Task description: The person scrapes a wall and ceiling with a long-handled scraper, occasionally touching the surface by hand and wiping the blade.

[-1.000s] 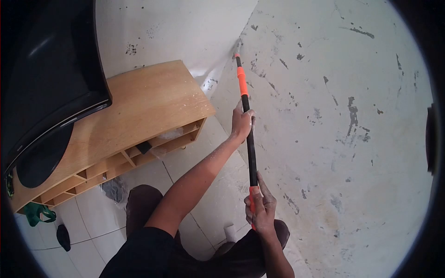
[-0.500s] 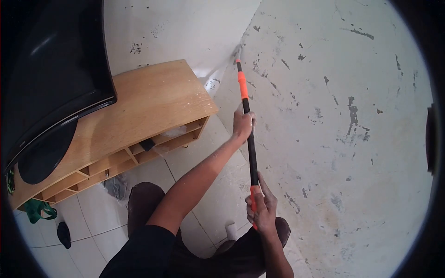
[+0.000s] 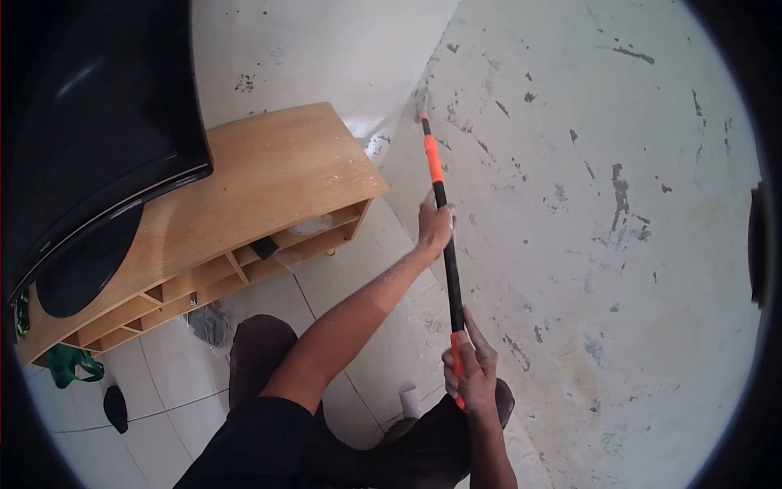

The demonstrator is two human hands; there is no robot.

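Both my hands grip a long orange-and-black pole (image 3: 454, 273) that slants up and away from me. My left hand (image 3: 437, 224) is wrapped around its black middle section, below the upper orange collar. My right hand (image 3: 474, 371) is closed on the orange end near my knee, with one finger stretched along the shaft. Pale dust coats my fingers. At the far end, a greyish tool head (image 3: 422, 99) lies against the patchy wall (image 3: 562, 269), close to the corner. Its exact shape is blurred.
A wooden cabinet (image 3: 285, 163) with open shelves stands left, carrying a large black television (image 3: 98, 106). Plastic-wrapped stuff (image 3: 210, 324), a green bag (image 3: 69, 364) and a black shoe-like item (image 3: 115, 409) lie around its foot on the tiled floor (image 3: 187, 428).
The pole and both hands have shifted slightly right and the tool head has come a little down the wall towards me. My grip is the same. The view has turned slightly.
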